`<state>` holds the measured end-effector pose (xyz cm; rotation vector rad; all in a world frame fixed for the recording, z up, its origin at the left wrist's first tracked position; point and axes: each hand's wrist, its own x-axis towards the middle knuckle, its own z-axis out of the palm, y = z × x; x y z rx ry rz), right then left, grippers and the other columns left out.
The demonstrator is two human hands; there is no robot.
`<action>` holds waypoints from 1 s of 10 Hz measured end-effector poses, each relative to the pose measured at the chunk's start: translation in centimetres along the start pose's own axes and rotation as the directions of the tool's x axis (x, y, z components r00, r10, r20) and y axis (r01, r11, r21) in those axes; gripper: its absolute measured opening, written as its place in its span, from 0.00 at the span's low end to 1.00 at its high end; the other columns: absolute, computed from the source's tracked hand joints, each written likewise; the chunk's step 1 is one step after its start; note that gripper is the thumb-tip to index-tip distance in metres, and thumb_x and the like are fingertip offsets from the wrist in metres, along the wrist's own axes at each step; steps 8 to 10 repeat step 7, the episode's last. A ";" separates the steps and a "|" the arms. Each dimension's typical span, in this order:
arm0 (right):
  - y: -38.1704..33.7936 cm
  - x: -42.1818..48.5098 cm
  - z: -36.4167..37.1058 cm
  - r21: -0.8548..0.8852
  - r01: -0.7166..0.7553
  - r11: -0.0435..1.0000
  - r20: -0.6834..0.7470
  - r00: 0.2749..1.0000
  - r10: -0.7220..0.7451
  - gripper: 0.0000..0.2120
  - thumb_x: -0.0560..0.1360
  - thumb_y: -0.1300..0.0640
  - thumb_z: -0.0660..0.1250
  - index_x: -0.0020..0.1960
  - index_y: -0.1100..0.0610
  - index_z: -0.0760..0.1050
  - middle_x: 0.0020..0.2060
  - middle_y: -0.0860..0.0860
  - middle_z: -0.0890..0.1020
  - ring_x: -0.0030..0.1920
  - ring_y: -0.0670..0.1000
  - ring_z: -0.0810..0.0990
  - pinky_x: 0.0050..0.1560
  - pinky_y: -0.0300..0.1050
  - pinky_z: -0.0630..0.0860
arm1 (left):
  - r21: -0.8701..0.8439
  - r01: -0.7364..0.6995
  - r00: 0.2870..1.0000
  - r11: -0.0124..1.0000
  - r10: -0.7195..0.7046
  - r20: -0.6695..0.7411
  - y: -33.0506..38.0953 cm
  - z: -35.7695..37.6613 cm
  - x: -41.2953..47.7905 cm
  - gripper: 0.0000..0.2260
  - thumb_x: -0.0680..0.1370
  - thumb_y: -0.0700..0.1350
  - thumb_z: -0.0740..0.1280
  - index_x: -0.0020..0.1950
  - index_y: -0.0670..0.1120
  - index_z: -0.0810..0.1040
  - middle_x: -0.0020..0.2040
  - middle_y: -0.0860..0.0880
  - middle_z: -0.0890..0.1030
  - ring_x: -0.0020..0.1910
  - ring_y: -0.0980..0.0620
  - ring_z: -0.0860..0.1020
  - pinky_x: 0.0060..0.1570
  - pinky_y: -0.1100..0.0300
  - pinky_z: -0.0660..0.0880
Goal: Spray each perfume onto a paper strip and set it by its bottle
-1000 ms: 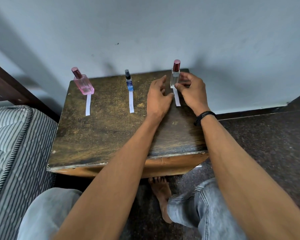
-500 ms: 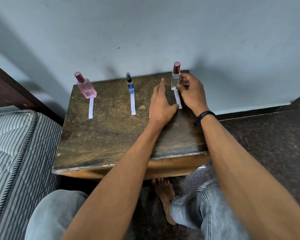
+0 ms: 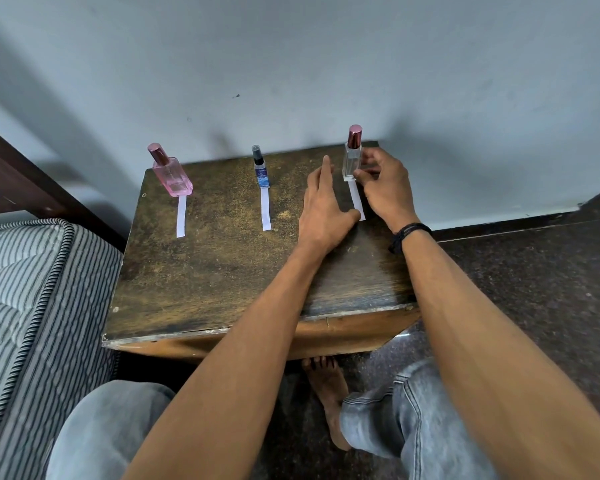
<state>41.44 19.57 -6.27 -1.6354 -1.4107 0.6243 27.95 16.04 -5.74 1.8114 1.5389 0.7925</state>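
3 bottles line the table [image 3: 205, 278] back edge: pink bottle [image 3: 171, 176], blue bottle [image 3: 261, 171], clear bottle [image 3: 351, 162], each w/ a strip in front so scent n source stay paired. left hand [image 3: 323, 209] lies flat, fingers straight, thumb on the third strip [image 3: 356, 200] near end. right hand [image 3: 385, 188] pinches the clear bottle's base, i'd guess squaring it to its strip.

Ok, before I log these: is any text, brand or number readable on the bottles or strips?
No text can be quoted; nothing is legible.
Blue bottle: its label carries print, too small and blurred to read.
Pink bottle: no legible text.
Clear bottle: no text visible.
Paper strips: blank on the visible side.
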 end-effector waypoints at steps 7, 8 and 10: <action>0.1 -1.3 -0.4 0.088 -0.080 0.993 -0.092 0.992 0.088 0.27 0.79 0.72 0.63 0.74 0.54 0.73 0.59 0.50 0.82 0.50 0.43 0.80 0.47 0.20 0.72 | -0.257 0.017 1.000 0.966 -0.022 -0.019 0.0 -1.2 -3.6 0.39 0.77 0.38 0.72 0.83 0.48 0.56 0.73 0.50 0.67 0.69 0.54 0.71 0.73 0.58 0.69; 0.1 -1.3 -0.4 0.088 -0.080 0.993 -0.092 0.992 0.088 0.27 0.79 0.72 0.63 0.74 0.54 0.73 0.59 0.50 0.82 0.50 0.43 0.80 0.47 0.20 0.72 | -0.257 0.017 1.000 0.966 -0.022 -0.019 0.0 -1.2 -3.6 0.39 0.77 0.38 0.72 0.83 0.48 0.56 0.73 0.50 0.67 0.69 0.54 0.71 0.73 0.58 0.69; 0.1 -1.3 -0.4 0.088 -0.080 0.993 -0.092 0.992 0.088 0.27 0.79 0.72 0.63 0.74 0.54 0.73 0.59 0.50 0.82 0.50 0.43 0.80 0.47 0.20 0.72 | -0.257 0.017 1.000 0.966 -0.022 -0.019 0.0 -1.2 -3.6 0.39 0.77 0.38 0.72 0.83 0.48 0.56 0.73 0.50 0.67 0.69 0.54 0.71 0.73 0.58 0.69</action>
